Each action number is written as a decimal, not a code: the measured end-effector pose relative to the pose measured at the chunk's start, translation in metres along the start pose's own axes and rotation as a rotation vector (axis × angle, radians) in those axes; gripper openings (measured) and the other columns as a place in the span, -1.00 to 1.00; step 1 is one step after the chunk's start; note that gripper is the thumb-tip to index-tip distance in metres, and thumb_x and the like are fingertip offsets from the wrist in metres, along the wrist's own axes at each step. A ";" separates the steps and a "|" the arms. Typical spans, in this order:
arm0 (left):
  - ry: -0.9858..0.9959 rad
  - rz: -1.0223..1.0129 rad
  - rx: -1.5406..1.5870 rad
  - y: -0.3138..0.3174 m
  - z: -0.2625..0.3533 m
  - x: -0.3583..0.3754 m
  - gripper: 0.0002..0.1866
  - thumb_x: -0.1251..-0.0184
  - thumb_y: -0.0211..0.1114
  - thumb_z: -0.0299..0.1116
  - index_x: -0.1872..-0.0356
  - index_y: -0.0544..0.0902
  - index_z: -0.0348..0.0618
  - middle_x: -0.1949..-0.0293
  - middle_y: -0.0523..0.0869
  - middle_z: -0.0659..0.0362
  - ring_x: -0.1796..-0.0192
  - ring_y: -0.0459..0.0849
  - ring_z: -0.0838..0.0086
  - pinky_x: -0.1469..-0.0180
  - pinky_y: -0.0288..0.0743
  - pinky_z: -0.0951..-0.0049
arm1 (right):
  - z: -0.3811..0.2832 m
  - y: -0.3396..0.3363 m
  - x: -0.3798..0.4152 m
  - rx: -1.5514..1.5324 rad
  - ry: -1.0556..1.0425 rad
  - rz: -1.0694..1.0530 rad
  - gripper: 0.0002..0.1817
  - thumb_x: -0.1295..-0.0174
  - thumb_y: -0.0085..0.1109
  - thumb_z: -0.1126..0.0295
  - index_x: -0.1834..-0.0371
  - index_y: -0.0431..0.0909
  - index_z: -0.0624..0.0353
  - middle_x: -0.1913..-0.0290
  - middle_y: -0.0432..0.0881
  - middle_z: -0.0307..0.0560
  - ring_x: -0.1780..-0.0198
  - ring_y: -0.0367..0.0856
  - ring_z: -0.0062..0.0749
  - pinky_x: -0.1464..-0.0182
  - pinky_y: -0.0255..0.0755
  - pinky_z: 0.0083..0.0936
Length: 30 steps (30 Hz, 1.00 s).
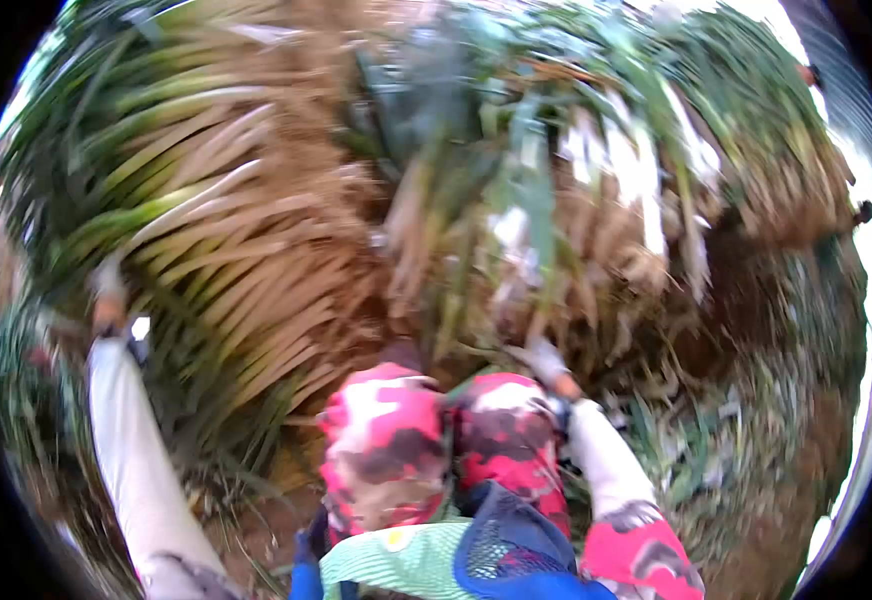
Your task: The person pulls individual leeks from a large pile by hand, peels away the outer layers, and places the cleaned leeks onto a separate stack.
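And here's the leek pile (pixel 241 220), stems lined up side by side, probably to keep the roots even. The left hand (pixel 108 280) is at its leafy edge; the right hand (pixel 543 360) is low among looser leeks (pixel 566 240) to its right, grips lost in blur.

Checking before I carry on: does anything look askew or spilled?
Yes: loose leaves lie scattered to the right of the right hand, pointing every way, unlike the orderly stalk row at left. Blur hides any damage.
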State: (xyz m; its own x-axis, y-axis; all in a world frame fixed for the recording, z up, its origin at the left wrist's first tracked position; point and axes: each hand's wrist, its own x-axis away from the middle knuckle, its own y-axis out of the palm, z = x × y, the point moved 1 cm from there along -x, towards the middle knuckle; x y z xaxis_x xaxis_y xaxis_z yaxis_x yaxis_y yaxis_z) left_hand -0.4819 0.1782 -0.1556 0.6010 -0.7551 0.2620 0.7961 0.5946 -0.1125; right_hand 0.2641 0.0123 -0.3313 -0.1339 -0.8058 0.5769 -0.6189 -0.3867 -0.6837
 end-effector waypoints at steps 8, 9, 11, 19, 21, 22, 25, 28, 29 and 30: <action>-0.306 -0.162 0.083 0.083 -0.046 0.099 -0.59 -0.12 0.27 -0.35 -0.01 0.45 -0.23 0.14 0.56 -0.03 0.30 0.61 0.07 0.28 0.54 0.10 | 0.004 -0.046 0.037 0.033 -0.088 0.535 -0.62 -0.03 0.25 0.16 0.22 0.52 0.25 0.43 0.58 0.29 0.36 0.59 0.18 0.31 0.47 -0.10; -0.338 -0.370 0.058 0.124 -0.027 0.158 -0.60 -0.12 0.26 -0.38 -0.01 0.45 -0.22 0.21 0.58 0.03 0.31 0.63 0.12 0.28 0.56 0.15 | -0.007 -0.068 0.056 0.042 -0.140 0.587 -0.62 -0.04 0.25 0.17 0.20 0.51 0.23 0.45 0.58 0.27 0.39 0.58 0.17 0.34 0.47 -0.11; -0.255 -0.768 0.051 0.204 0.010 0.262 -0.63 -0.21 0.25 -0.35 -0.03 0.46 -0.20 0.31 0.61 0.12 0.33 0.66 0.27 0.29 0.58 0.31 | -0.024 -0.101 0.090 0.108 -0.407 0.721 -0.70 -0.12 0.18 0.24 0.16 0.50 0.19 0.45 0.59 0.21 0.43 0.58 0.12 0.41 0.46 -0.17; -0.429 -1.292 0.235 0.365 0.026 0.449 -0.60 -0.29 0.22 -0.06 0.07 0.54 -0.18 0.28 0.66 0.07 0.26 0.67 0.22 0.20 0.58 0.24 | -0.105 -0.157 0.194 -0.181 -0.743 0.827 -0.73 -0.18 0.15 0.24 0.22 0.54 0.23 0.40 0.57 0.21 0.36 0.57 0.14 0.35 0.43 -0.17; -0.314 -1.096 0.548 0.393 0.010 0.463 -0.59 -0.28 0.22 -0.07 0.06 0.52 -0.21 0.31 0.64 0.04 0.25 0.66 0.17 0.12 0.57 0.14 | -0.102 -0.157 0.199 -0.255 -0.744 0.787 -0.78 -0.19 0.13 0.30 0.23 0.55 0.24 0.40 0.58 0.21 0.35 0.59 0.09 0.32 0.44 -0.19; -0.311 -1.093 0.592 0.397 0.006 0.464 -0.57 -0.28 0.23 -0.07 0.05 0.50 -0.23 0.30 0.63 0.03 0.22 0.66 0.16 0.10 0.56 0.12 | -0.100 -0.159 0.203 -0.297 -0.737 0.764 -0.79 -0.19 0.13 0.31 0.23 0.55 0.23 0.40 0.58 0.21 0.35 0.59 0.08 0.32 0.44 -0.19; -0.435 -1.080 0.741 0.408 -0.005 0.470 -0.49 -0.27 0.22 -0.03 -0.01 0.44 -0.30 0.23 0.61 -0.01 0.15 0.63 0.12 0.02 0.53 0.07 | -0.088 -0.164 0.211 -0.232 -0.659 0.768 -0.80 -0.14 0.20 0.33 0.23 0.58 0.19 0.41 0.57 0.13 0.38 0.58 0.04 0.33 0.44 -0.21; -0.728 -0.958 0.891 0.417 -0.004 0.456 -0.42 -0.30 0.16 0.00 -0.05 0.36 -0.37 0.13 0.56 -0.07 0.05 0.57 0.04 -0.06 0.47 0.00 | -0.086 -0.166 0.212 0.047 -0.718 0.904 -0.76 -0.02 0.32 0.33 0.29 0.59 0.20 0.46 0.55 0.05 0.40 0.57 -0.02 0.37 0.45 -0.29; -0.809 -0.865 0.919 0.419 -0.004 0.449 -0.41 -0.33 0.12 0.01 -0.05 0.34 -0.39 0.09 0.55 -0.10 0.02 0.55 -0.01 -0.09 0.44 -0.05 | -0.085 -0.163 0.207 0.039 -0.718 0.865 -0.77 -0.02 0.31 0.33 0.29 0.58 0.21 0.45 0.56 0.06 0.40 0.57 -0.02 0.37 0.45 -0.29; -0.767 -0.895 0.905 0.424 -0.010 0.441 -0.43 -0.34 0.10 0.00 -0.04 0.35 -0.39 0.11 0.56 -0.10 0.03 0.56 -0.02 -0.08 0.45 -0.05 | -0.084 -0.157 0.198 0.031 -0.721 0.824 -0.77 -0.03 0.30 0.34 0.29 0.58 0.21 0.45 0.56 0.07 0.40 0.57 -0.01 0.37 0.45 -0.29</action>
State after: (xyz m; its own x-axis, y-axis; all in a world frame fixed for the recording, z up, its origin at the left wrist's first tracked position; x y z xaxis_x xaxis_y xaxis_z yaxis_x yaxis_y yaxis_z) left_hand 0.1208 0.0946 -0.0972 -0.4647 -0.7988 0.3822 0.3865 0.2053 0.8991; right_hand 0.2703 -0.0485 -0.0722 -0.0075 -0.8915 -0.4530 -0.5262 0.3888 -0.7563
